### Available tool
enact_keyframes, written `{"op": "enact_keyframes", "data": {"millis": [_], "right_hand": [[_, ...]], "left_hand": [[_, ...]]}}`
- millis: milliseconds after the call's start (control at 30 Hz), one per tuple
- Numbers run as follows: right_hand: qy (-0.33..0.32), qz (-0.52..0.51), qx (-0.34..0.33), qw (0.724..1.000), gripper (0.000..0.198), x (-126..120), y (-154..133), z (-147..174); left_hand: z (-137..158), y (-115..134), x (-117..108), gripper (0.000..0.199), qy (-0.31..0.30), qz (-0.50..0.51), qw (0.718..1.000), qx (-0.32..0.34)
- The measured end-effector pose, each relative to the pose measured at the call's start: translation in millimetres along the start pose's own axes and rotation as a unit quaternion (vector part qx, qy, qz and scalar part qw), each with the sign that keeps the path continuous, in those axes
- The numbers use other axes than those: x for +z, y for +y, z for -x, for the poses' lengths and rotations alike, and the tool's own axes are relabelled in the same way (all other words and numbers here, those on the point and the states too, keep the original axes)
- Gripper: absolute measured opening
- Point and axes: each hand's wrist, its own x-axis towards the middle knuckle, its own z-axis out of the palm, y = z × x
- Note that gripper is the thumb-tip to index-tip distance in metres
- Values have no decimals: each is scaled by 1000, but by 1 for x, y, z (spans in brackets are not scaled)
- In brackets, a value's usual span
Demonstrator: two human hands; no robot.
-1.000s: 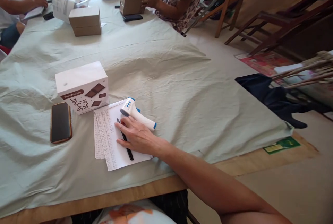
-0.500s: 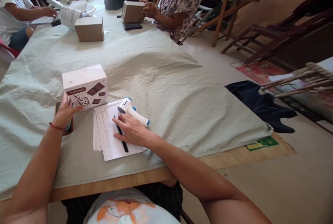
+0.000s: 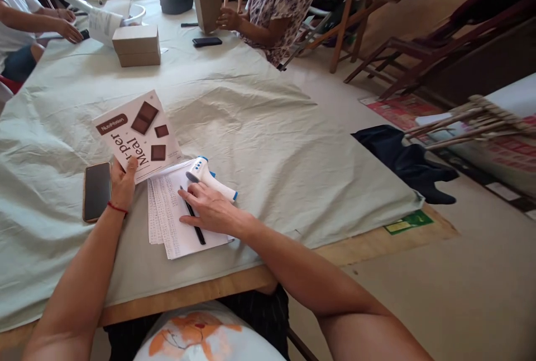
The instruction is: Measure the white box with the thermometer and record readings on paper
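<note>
My left hand (image 3: pixel 124 182) is closed on the lower corner of a white meal box (image 3: pixel 167 132) printed with brown chocolate squares. The box is tilted, its printed front facing me. Beside that hand lies a dark phone (image 3: pixel 97 190) in a brown case. My right hand (image 3: pixel 213 210) rests with fingers spread on a stack of written papers (image 3: pixel 173 243). A black pen (image 3: pixel 198 232) lies on the sheets, partly under its index finger and thumb. Just beyond the knuckles is a white and blue infrared thermometer (image 3: pixel 215 183).
A closed brown carton (image 3: pixel 137 48) stands toward the back of the cloth-covered table (image 3: pixel 234 120). Across the table a person's hands (image 3: pixel 230 18) hold another carton (image 3: pixel 208 0), near a black phone (image 3: pixel 207 42) and a dark case (image 3: pixel 176 0). Another person (image 3: pixel 25 14) sits at the far left.
My left hand has gripped the meal box and tilted it, uncovering the phone. My right hand stays on the papers. The person opposite has tipped their carton upright.
</note>
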Motion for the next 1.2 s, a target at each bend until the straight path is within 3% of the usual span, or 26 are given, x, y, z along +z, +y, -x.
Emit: {"op": "enact_keyframes", "data": {"millis": [133, 233, 333, 400, 467, 500, 600, 667, 733, 800, 900, 1200], "right_hand": [[41, -13, 11, 999, 33, -7, 2, 3], [87, 30, 157, 983, 30, -17, 5, 2], [27, 62, 318, 946, 52, -24, 13, -1], [-39, 34, 352, 934, 46, -25, 20, -4], [-51, -11, 357, 933, 33, -24, 28, -5], [-23, -38, 359, 932, 31, -23, 30, -5], [137, -198, 330, 913, 37, -18, 30, -6], [196, -372, 266, 868, 33, -12, 21, -9], [172, -525, 205, 808, 30, -4, 8, -13], [150, -604, 168, 764, 31, 3, -3, -19], [123, -634, 153, 748, 31, 11, -11, -29], [127, -656, 182, 721, 28, 19, -8, -35]], "left_hand": [[2, -1, 1, 54, 4, -21, 1000, 18], [2, 1, -1, 49, 0, -42, 999, 26], [3, 1, -1, 50, -3, -32, 999, 18], [3, 1, 0, 52, -19, -15, 1000, 13], [3, 1, 1, 52, -34, -4, 999, 10], [4, 1, 1, 52, -37, -2, 999, 8], [3, 3, 1, 51, -40, -4, 999, 9], [3, 3, 0, 50, -42, -11, 999, 12], [3, 5, -1, 49, -41, -21, 999, 12], [3, 7, -1, 48, -39, -30, 999, 12], [4, 10, -1, 47, -40, -40, 998, 17], [4, 11, 1, 51, -51, -38, 998, 29]]}}
